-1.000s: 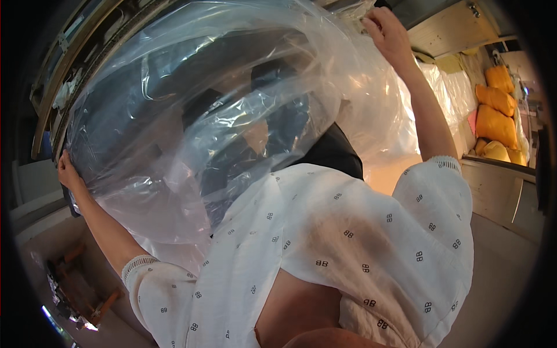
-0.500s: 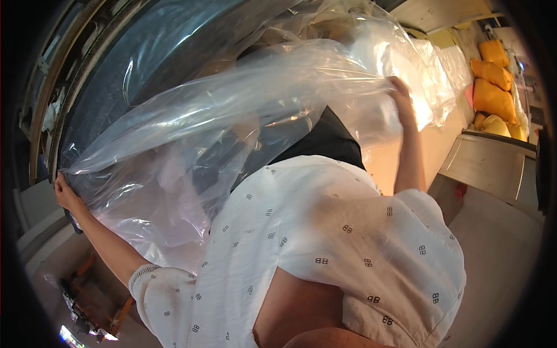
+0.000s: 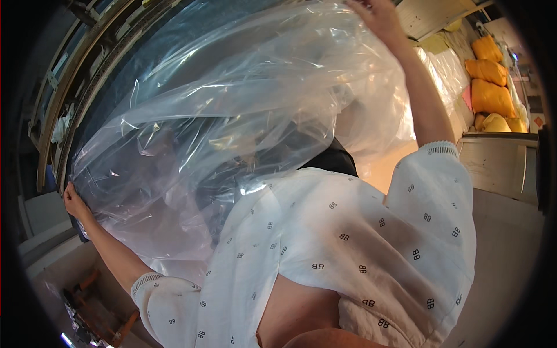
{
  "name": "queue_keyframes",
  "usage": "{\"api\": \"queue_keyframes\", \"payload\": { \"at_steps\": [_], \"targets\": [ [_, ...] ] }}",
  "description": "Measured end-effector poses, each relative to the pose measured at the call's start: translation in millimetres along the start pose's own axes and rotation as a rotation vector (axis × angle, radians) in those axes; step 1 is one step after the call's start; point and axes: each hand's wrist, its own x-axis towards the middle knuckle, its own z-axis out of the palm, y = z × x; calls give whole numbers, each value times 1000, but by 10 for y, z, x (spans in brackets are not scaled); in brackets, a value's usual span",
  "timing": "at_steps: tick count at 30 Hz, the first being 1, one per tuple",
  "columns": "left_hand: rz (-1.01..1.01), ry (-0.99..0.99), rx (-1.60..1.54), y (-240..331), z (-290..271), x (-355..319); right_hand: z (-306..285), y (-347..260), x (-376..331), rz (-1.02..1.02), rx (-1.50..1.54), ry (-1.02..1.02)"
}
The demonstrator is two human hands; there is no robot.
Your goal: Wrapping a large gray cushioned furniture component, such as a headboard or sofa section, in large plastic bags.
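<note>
Sheeting (image 3: 249,110) of clear, creased plastic, spread across the upper left and centre of the frame, bellied and catching the light in bright streaks. The left hand (image 3: 75,201), at the left edge of the frame, has its fingers closed on the sheeting's margin. The right hand (image 3: 380,20), at the top edge right of centre, has bent fingers at the sheeting's upper border; the frame's edge crops them, and whether they grip cannot be told. Surroundings: a long, dark-edged frame (image 3: 80,119) curves down the upper left, just beside the sheeting. Black cloth (image 3: 333,159) shows at centre, between the sheeting and a white patterned shirt (image 3: 360,232); the shirt blocks the view of much of the lower half. The raised right forearm (image 3: 426,98) partly hides glossy pale wrapping (image 3: 444,72) behind it. Orange bundles (image 3: 492,95) are stacked at upper right, above a pale panel (image 3: 493,163).
</note>
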Motion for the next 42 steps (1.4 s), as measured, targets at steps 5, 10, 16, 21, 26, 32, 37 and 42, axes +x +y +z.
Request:
{"api": "queue_keyframes", "payload": {
  "at_steps": [5,10,16,21,26,32,37,42],
  "targets": [
    [-4,7,-17,33,-246,-138,740,-436,-1043,-104,240,-307],
    [-37,-34,-16,57,-73,-100,972,344,-1956,157,30,-434],
    [-78,-4,-6,-101,-126,-28,846,331,-2264,453,300,-485],
    [-30,13,26,9,-88,-58,1515,147,-2245,429,194,-142],
    [18,23,99,-241,-78,23,1733,445,-2188,522,299,-126],
    [-13,-50,73,-121,-174,-39,249,387,-1507,844,1037,-82],
    [46,-104,61,-198,-110,35,-190,496,-541,480,419,-201],
    [34,-34,53,-161,-115,-50,42,103,-26,115,-288,-258]
  ]
}}
